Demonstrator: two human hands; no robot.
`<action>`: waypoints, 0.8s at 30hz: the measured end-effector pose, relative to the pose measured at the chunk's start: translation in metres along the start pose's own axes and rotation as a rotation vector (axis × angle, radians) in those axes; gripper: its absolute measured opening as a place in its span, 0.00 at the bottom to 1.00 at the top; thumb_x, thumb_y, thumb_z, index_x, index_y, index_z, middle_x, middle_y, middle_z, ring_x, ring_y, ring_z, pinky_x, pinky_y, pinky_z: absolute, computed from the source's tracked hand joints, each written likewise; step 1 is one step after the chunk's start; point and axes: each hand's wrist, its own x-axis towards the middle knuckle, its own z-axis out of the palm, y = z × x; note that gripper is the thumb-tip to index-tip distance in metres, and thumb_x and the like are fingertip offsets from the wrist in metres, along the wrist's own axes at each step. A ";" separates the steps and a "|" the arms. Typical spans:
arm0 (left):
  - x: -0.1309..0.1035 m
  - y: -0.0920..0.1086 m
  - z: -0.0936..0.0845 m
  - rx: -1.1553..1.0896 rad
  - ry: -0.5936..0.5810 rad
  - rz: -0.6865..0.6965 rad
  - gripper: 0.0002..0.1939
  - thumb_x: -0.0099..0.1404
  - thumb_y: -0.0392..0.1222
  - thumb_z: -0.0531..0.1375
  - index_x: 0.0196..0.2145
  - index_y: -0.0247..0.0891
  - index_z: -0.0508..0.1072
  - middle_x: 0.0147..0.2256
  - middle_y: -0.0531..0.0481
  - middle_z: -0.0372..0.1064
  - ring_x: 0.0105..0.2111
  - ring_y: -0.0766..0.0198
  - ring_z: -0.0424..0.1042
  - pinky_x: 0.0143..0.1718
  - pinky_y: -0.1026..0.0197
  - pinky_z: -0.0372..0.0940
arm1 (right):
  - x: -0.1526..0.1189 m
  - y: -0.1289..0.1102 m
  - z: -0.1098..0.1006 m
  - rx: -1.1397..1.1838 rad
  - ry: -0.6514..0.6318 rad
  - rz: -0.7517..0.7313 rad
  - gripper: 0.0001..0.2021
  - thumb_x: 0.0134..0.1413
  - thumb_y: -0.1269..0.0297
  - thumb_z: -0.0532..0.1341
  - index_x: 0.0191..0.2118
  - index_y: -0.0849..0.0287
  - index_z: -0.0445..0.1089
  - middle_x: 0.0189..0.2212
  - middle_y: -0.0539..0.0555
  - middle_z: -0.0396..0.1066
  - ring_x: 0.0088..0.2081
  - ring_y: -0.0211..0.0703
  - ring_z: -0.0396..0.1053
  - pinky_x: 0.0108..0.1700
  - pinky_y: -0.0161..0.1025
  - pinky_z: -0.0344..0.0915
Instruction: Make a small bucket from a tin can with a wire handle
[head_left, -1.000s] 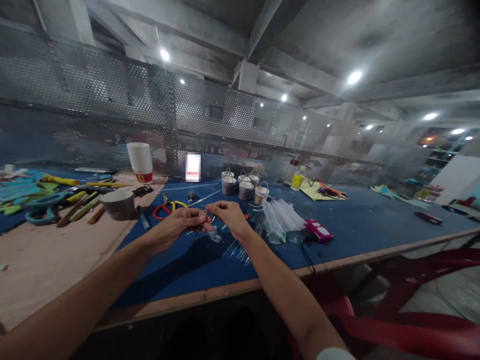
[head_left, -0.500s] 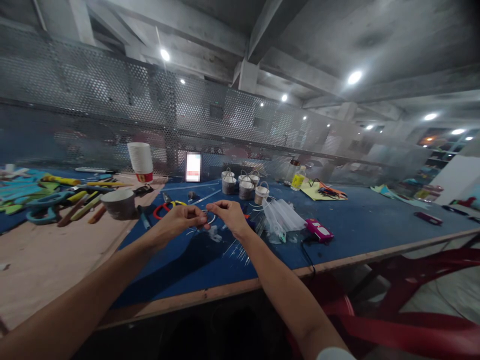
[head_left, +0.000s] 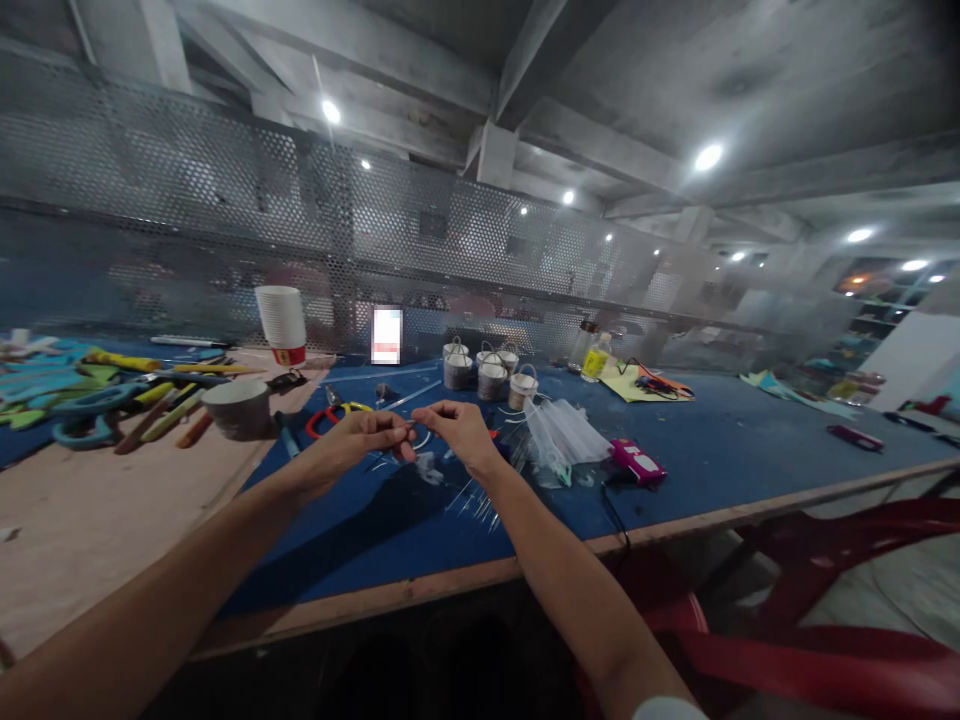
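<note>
I have the left hand (head_left: 367, 435) and right hand (head_left: 459, 430) pinching a tiny strand (head_left: 412, 422) between their fingertips (head_left: 422, 415), on the near side of the little buckets (head_left: 491, 379).

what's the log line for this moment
left hand: pinched; right hand: pinched; what's held: too small to tell; beyond: small handled buckets

Tiny item (head_left: 412, 424) between fingers (head_left: 431, 416), indistinct.
</note>
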 end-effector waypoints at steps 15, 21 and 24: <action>-0.003 0.008 0.009 -0.048 0.170 -0.016 0.11 0.51 0.45 0.74 0.31 0.38 0.81 0.30 0.43 0.81 0.31 0.57 0.77 0.37 0.58 0.68 | 0.001 0.006 0.001 -0.074 0.044 -0.059 0.19 0.46 0.47 0.70 0.29 0.61 0.78 0.26 0.50 0.74 0.30 0.40 0.68 0.36 0.36 0.63; -0.004 0.016 0.022 0.009 0.338 0.027 0.10 0.48 0.41 0.75 0.29 0.38 0.83 0.26 0.46 0.80 0.28 0.57 0.77 0.34 0.59 0.69 | 0.002 0.009 0.002 -0.156 0.121 -0.079 0.20 0.46 0.45 0.69 0.27 0.61 0.76 0.26 0.51 0.74 0.31 0.41 0.68 0.35 0.37 0.63; -0.005 0.015 0.025 0.042 0.375 0.038 0.11 0.48 0.41 0.75 0.32 0.38 0.83 0.29 0.46 0.81 0.30 0.56 0.78 0.36 0.58 0.70 | 0.002 0.010 0.002 -0.175 0.140 -0.092 0.19 0.47 0.47 0.69 0.27 0.61 0.75 0.25 0.50 0.73 0.30 0.40 0.67 0.35 0.36 0.62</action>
